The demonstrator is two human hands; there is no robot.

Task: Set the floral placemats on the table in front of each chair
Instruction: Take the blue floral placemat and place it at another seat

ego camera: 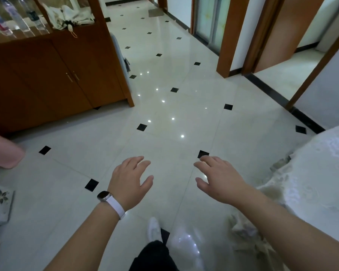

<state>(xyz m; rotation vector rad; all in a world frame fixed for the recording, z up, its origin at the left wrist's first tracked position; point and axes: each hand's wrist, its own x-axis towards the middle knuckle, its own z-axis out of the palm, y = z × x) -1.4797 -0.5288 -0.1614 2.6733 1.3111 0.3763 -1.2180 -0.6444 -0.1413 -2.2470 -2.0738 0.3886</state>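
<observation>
1. We hold our left hand (130, 179) out over the floor (164, 114), palm down. Its fingers are spread and loosely bent, gripping nothing. A watch (104, 196) on a white strap sits on its wrist.
2. Our right hand (218, 178) hangs level with it, a little apart. It is also palm down, with the fingers spread and holding nothing.
3. The table (325, 159) shows at the right under a pale cloth with a faint flower pattern. Folds of the cloth hang off the table's left edge. Our right forearm passes just in front of those folds; we cannot tell whether it touches them.
4. A white flower-printed piece (0, 198) lies at the far left, well apart from both hands and from the table. It may be one of the floral placemats, but it is cut off, so we cannot tell what it is or what carries it.
5. The floor is glossy pale tile with small black squares at the tile corners, and lights reflect in it.
6. A wooden cabinet (57, 79) stands ahead on the left. A folded pale umbrella (70, 14) lies at the right end of its top, with clear bottles (18, 18) beside it.
7. A blurred pink rounded thing (6, 151) shows low on the left, below the cabinet.
8. Below our hands we see a white shoe (154, 226) and a dark trouser leg (155, 257).
</observation>
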